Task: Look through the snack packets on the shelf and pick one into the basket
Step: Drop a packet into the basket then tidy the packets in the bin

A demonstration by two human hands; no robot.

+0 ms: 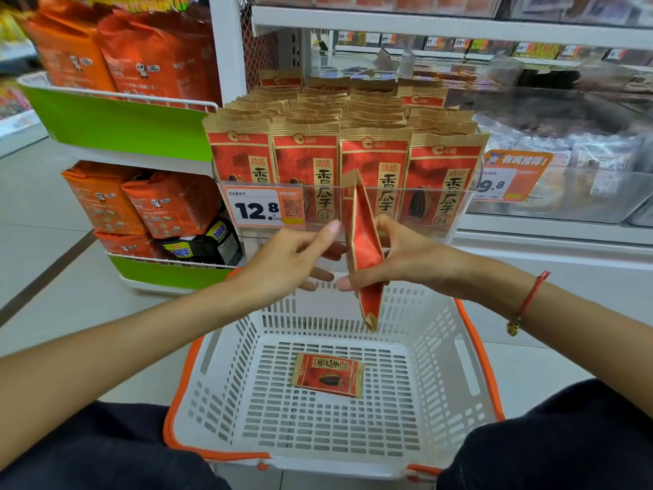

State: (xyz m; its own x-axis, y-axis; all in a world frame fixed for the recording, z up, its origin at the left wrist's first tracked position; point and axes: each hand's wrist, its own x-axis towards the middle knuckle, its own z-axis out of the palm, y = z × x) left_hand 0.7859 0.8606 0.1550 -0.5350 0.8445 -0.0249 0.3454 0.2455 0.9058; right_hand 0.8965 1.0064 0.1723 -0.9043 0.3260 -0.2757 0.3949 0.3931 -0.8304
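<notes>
Red, Kraft Brown and Orange Trim

The packet (365, 249) in my right grip (399, 258) was red with kraft-brown edges. The shelf packets (339, 160) wore the same red faces, brown tops, black characters on cream panels and a striped dark seed. The one in the basket (328, 374) matched them. My basket (226, 383) was white slotted plastic with an orange rim. The price tag (263, 206) showed black numerals on white, framed orange. Orange bags (141, 51) sat above green shelf fronts (116, 125). My wrist cord (528, 300) was red.
</notes>
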